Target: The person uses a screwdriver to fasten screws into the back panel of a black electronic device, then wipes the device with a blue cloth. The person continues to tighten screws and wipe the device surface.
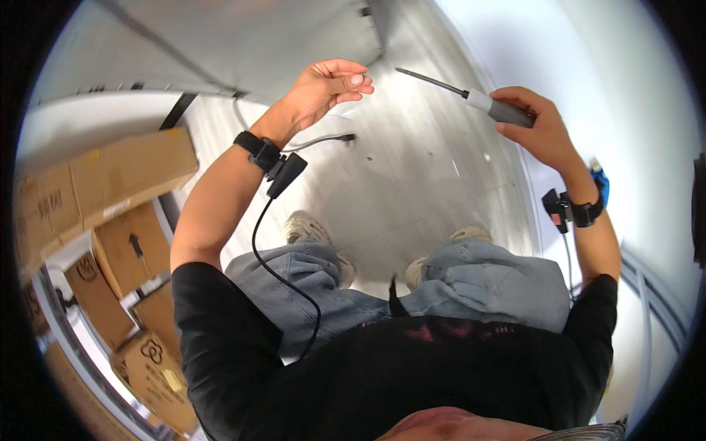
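Note:
In my right hand [535, 125] is a screwdriver [479, 101] with a grey handle and a long dark shaft. Its tip points left toward my left hand [337, 90], with a small gap between them. The thumb and fingers of my left hand are pinched together. A tiny dark bit shows at those fingertips, too small to name. Both hands are held up in front of me over the floor, and each wrist wears a black strap with a small device.
A large grey panel [294, 44] stands at the far left. Cardboard boxes [132, 176] are stacked on a rack to my left. On the pale floor [412, 184] lies a dark cable plug [346, 137]. A white wall [647, 147] rises at the right.

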Available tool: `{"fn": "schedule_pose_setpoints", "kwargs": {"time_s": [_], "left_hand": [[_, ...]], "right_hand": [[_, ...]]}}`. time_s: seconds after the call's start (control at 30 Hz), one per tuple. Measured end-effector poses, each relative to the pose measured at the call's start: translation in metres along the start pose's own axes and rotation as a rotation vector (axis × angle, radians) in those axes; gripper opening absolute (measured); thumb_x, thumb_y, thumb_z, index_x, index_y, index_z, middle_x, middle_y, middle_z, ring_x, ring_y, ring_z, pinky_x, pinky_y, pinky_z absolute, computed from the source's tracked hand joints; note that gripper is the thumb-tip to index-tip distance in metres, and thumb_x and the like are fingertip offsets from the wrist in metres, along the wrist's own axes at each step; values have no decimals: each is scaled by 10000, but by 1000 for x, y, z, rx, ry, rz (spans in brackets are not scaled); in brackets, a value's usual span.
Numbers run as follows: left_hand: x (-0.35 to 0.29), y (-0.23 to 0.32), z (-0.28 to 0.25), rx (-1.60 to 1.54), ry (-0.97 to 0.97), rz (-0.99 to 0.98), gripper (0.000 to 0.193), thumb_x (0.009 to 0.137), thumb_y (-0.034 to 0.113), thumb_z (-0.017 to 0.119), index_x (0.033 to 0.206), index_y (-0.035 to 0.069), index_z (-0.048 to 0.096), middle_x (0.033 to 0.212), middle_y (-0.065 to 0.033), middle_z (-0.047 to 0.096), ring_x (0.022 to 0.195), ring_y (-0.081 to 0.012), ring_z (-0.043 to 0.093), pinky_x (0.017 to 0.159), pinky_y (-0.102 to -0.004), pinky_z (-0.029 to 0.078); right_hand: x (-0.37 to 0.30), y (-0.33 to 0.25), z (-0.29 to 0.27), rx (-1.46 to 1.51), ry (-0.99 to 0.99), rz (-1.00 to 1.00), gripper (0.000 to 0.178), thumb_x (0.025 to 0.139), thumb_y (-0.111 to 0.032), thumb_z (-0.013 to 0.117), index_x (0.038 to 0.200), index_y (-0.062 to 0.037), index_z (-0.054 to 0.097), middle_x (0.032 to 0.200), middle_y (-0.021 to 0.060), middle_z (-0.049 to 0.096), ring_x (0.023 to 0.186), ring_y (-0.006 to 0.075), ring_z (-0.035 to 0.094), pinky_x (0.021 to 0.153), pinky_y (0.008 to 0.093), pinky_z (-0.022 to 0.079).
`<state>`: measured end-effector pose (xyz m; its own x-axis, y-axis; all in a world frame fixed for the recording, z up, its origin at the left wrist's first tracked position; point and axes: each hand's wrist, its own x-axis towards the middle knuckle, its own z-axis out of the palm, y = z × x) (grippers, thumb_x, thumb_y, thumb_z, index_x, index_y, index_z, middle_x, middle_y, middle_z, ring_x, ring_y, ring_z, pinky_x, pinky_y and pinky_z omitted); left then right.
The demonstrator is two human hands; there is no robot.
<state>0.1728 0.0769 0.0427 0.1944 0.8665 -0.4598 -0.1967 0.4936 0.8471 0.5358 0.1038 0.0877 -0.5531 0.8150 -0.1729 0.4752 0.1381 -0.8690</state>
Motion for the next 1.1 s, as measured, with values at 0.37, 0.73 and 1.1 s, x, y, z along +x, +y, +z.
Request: {"fn": "schedule_pose_setpoints", "kwargs": {"time_s": [0.37, 0.73, 1.1], "left_hand": [[-112, -9, -119, -164, 66, 101, 180, 948, 75, 510, 1089, 0, 594, 1008, -150, 656, 924, -243, 670, 801, -278, 577], [-111, -16, -191, -245, -75, 126, 176, 964, 89, 479, 1051, -15, 591, 1039, -187, 643, 947, -265, 669, 797, -290, 588], [-147, 85, -227, 102, -3, 112, 166, 966, 110, 488, 990, -6, 604, 1053, -179, 635, 901, -209, 682, 762, -243, 589]], "right_hand": [[78, -105, 123, 77, -234, -259, 314, 743, -42, 695, 1048, -53, 622, 890, 37, 641, 822, 119, 601, 752, 258, 467], [70, -121, 224, 307, -38, 102, 333, 697, -15, 704, 1023, -26, 634, 859, 57, 663, 763, 108, 609, 685, 245, 473], [87, -168, 261, 554, 61, 3, 325, 716, -30, 706, 1031, -11, 628, 871, 48, 668, 720, 79, 578, 638, 217, 436]]}}
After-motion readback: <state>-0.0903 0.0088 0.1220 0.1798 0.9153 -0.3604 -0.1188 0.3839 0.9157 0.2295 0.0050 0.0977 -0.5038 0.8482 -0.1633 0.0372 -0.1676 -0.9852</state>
